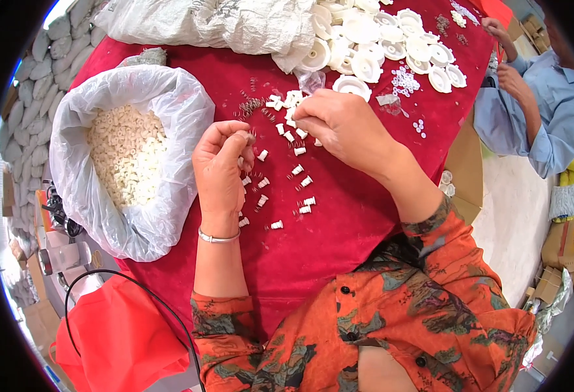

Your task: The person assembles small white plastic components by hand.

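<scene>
Fingers of right hand [342, 124] pinching small white plastic pieces [291, 104], left hand [220, 171] curled, beside clear bag [78, 150].

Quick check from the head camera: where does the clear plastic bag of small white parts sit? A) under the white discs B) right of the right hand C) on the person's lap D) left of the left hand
D: the open clear plastic bag of white parts lies on the red cloth, left of the left hand.

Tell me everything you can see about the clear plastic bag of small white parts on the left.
The clear plastic bag is thin, crinkled film, its mouth rolled open. It sits slumped on the red cloth at the table's left edge, partly filled with small cream-white parts. The left hand is close beside it, not touching.
</scene>
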`<state>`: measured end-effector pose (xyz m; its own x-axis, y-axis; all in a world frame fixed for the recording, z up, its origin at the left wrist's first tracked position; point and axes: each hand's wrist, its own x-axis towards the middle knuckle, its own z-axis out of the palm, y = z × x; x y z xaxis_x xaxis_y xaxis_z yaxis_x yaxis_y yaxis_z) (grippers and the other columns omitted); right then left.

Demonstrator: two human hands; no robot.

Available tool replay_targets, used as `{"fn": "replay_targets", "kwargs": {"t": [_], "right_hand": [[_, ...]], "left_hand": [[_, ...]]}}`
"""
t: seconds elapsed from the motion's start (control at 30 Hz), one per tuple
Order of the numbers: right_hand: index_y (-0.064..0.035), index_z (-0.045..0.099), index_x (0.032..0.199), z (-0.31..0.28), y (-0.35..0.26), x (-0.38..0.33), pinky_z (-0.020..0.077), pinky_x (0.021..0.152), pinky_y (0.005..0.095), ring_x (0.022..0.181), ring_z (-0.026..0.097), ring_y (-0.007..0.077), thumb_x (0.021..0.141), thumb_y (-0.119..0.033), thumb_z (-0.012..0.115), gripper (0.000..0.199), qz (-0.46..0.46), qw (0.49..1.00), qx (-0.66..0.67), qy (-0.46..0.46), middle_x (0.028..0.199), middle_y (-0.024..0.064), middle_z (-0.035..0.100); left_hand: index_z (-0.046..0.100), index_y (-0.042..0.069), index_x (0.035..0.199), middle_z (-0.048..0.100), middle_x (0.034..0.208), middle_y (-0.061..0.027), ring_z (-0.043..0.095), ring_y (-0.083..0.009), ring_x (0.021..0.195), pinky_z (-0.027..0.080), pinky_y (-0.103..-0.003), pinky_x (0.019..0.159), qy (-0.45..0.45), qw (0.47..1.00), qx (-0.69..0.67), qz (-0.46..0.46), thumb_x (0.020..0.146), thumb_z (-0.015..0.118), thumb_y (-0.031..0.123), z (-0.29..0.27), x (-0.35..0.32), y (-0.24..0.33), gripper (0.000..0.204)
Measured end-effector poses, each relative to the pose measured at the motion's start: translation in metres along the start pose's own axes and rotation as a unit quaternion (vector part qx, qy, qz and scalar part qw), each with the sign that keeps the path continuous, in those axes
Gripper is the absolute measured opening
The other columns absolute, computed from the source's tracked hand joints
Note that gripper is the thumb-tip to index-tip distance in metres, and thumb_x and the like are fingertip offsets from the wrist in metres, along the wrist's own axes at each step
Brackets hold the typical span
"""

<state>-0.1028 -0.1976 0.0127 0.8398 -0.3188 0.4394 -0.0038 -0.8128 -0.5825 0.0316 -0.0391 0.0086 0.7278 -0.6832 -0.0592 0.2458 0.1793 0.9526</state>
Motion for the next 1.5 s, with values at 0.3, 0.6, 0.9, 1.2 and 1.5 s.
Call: {"fn": "replay_targets", "kwargs": {"t": [0.3,0.6,0.9,1.2,1.5], "right_hand": [[-0.0059,0.065,0.086,0.026,-0.013,-0.025,0.0516,0.065,0.0399,0.073,0.062,0.0304,0.079,-0.010,0.066,0.009,0.037,0.992,-0.106,-0.063,0.080,0.0098,0.059],[-0.0030,0.062,0.090,-0.002,-0.033,-0.020,0.0460,0.057,0.0242,0.067,0.057,0.0105,0.085,-0.008,0.063,0.007,0.111,0.977,0.182,-0.019,0.076,0.0042,0.058],[-0.0038,0.062,0.097,0.006,-0.039,-0.024,0.0368,0.053,0.0165,0.064,0.050,0.0026,0.090,-0.018,0.065,0.016,0.226,0.758,0.611,0.024,0.078,-0.0023,0.059],[-0.0031,0.062,0.099,0.016,-0.035,-0.026,0.0356,0.053,0.0155,0.063,0.049,0.0018,0.091,-0.019,0.065,0.018,0.257,0.744,0.616,0.033,0.078,-0.0022,0.060],[-0.0024,0.061,0.100,0.013,-0.039,-0.028,0.0406,0.057,0.0168,0.067,0.052,0.0029,0.092,-0.018,0.063,0.018,0.227,0.786,0.574,0.039,0.082,-0.0009,0.062]], "left_hand": [[0.061,0.004,0.090,0.062,0.075,-0.0021,0.052,-0.0053,0.057,0.038,-0.018,0.048,-0.033,0.999,0.015,-0.028,0.088,0.061,0.005,0.007,-0.010,-0.006,0.002],[0.062,0.001,0.101,0.065,0.082,-0.0069,0.055,-0.0094,0.062,0.042,-0.021,0.053,-0.114,0.985,-0.097,-0.085,0.090,0.056,0.003,0.002,-0.020,-0.007,0.012],[0.060,0.002,0.101,0.064,0.085,-0.0069,0.055,-0.0098,0.062,0.043,-0.021,0.054,-0.152,0.974,-0.142,-0.092,0.093,0.056,0.006,0.012,-0.024,-0.010,0.010],[0.059,0.002,0.101,0.065,0.085,-0.0066,0.055,-0.0089,0.062,0.043,-0.020,0.053,-0.151,0.979,-0.110,-0.083,0.093,0.056,0.006,0.018,-0.029,-0.006,0.009],[0.058,0.002,0.100,0.064,0.084,-0.0060,0.055,-0.0084,0.061,0.042,-0.021,0.053,-0.137,0.977,-0.144,-0.072,0.091,0.057,0.004,0.021,-0.032,-0.005,0.010]]}}
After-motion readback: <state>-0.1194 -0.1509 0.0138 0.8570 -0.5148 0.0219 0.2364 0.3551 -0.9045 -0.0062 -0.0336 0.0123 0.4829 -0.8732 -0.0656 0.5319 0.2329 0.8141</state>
